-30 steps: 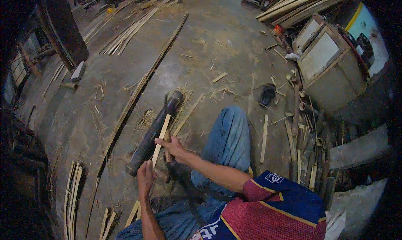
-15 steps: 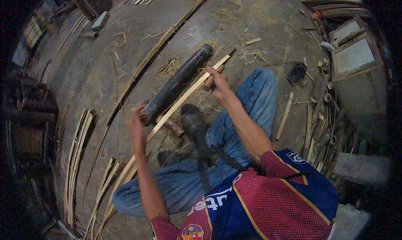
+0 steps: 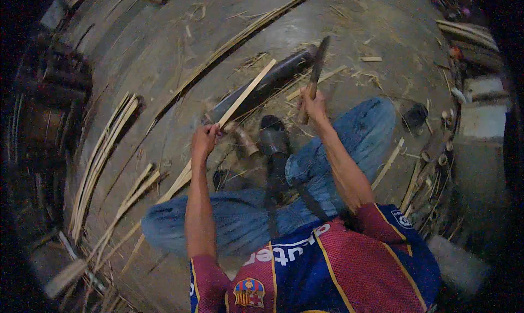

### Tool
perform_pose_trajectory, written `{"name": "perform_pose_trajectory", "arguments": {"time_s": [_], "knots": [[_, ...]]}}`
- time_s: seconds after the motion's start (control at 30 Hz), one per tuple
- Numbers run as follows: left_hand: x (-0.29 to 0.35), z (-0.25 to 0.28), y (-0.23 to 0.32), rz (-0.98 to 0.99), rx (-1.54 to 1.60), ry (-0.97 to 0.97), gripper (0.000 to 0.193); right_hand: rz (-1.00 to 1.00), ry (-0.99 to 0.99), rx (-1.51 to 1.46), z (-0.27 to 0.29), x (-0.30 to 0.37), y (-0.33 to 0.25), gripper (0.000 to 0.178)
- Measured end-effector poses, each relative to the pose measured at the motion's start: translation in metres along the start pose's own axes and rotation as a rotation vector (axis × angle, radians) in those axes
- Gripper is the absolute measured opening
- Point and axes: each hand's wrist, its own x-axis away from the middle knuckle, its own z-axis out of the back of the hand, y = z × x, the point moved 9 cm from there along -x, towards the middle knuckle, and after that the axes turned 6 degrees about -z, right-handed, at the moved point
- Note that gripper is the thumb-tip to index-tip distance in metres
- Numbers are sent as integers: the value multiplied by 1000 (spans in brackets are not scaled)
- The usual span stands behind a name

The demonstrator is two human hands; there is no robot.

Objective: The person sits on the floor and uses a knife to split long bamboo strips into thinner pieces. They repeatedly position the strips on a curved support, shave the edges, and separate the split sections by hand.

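Observation:
A long pale bamboo strip [image 3: 249, 90] runs through my left hand [image 3: 204, 142], whose fingers are closed around it. The strip slants up and away, its far end over a dark, smooth cylinder [image 3: 262, 85] lying on the floor. Its lower stretch passes behind my left forearm toward my left knee. To the right, my right hand [image 3: 313, 104] grips a knife [image 3: 319, 61] by its wooden handle, with the dark blade pointing up and away, apart from the held strip. A short brown rod [image 3: 246, 141] lies near the cylinder's near end.
Bundles of bamboo strips [image 3: 103, 168] lie at the left, and a longer bundle [image 3: 229, 48] stretches diagonally beyond the cylinder. Shavings and scraps [image 3: 371, 59] litter the floor. At the right are a small dark container [image 3: 416, 115] and bamboo pieces [image 3: 431, 163]. My bent legs [image 3: 349, 135] frame the near area.
My right hand has come away from the strip, and the knife now stands apart with its blade up. My left hand now grips the strip, which has shifted over the cylinder. The whole view has shifted.

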Motion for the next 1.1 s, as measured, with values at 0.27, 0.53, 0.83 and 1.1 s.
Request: {"name": "perform_pose_trajectory", "arguments": {"time_s": [0.27,0.53,0.83,1.1], "knots": [[15,-17,-76,295,265,-73,43,297,-138,815,-66,47,7,50],[21,-23,-82,261,161,15,46,111,-394,596,-89,46,22,48],[23,-3,-69,144,3,258,41,367,-388,1056,-116,56,14,52],[23,-6,-71,241,0,162,40,223,-470,1015,-126,73,17,52]]}}
